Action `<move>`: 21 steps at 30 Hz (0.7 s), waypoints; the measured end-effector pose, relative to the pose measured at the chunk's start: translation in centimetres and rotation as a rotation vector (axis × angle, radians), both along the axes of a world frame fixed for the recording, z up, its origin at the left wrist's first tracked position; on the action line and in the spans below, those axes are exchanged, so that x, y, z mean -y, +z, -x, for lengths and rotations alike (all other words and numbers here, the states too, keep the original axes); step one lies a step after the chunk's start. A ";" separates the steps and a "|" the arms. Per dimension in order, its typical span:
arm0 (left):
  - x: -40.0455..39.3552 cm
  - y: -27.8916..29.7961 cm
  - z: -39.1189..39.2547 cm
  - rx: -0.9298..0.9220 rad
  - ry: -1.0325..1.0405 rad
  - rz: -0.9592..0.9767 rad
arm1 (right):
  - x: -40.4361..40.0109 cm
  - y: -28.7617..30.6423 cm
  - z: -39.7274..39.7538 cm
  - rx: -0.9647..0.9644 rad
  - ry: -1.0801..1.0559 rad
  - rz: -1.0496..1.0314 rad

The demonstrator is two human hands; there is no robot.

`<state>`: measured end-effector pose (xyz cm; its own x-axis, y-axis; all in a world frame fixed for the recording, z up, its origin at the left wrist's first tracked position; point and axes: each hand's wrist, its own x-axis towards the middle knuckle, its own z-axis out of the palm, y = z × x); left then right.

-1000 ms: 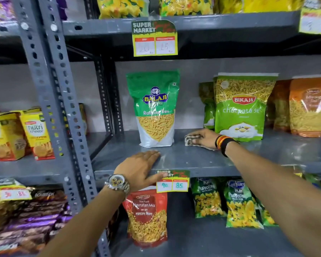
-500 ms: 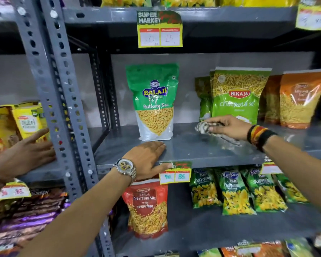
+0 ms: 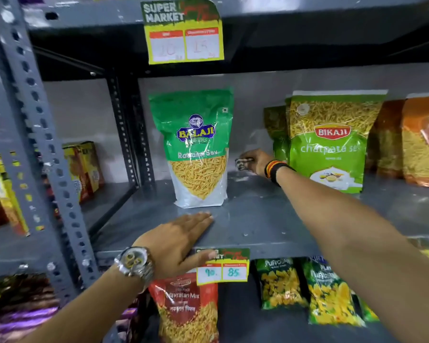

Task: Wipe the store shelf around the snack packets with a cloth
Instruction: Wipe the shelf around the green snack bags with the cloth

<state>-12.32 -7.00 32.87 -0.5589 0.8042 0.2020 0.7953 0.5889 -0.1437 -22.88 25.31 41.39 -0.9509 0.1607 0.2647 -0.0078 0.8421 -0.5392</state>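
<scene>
Grey metal shelf (image 3: 258, 219) carries upright Balaji packet (image 3: 196, 149), Bikaji packet (image 3: 330, 142), orange packets (image 3: 421, 139) at right.

Grey shelf (image 3: 258, 219); on it Balaji packet (image 3: 196, 149) green over white, Bikaji packet (image 3: 332, 144) lime green, orange packet (image 3: 424, 139) right of Bikaji; cloth (image 3: 243, 163) mottled black-white; price tag (image 3: 222, 267) yellow-red under shelf edge

Grey painted metal shelf (image 3: 258, 219) with a dull sheen; snack packets (image 3: 196, 149) of glossy, crinkled plastic; paper price tag (image 3: 183, 33); shiny metal wristwatch (image 3: 136, 263)
</scene>
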 end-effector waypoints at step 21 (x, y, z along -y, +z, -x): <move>-0.1 0.1 -0.3 -0.034 -0.018 -0.004 | -2.0 -1.2 -6.7 0.284 0.394 0.059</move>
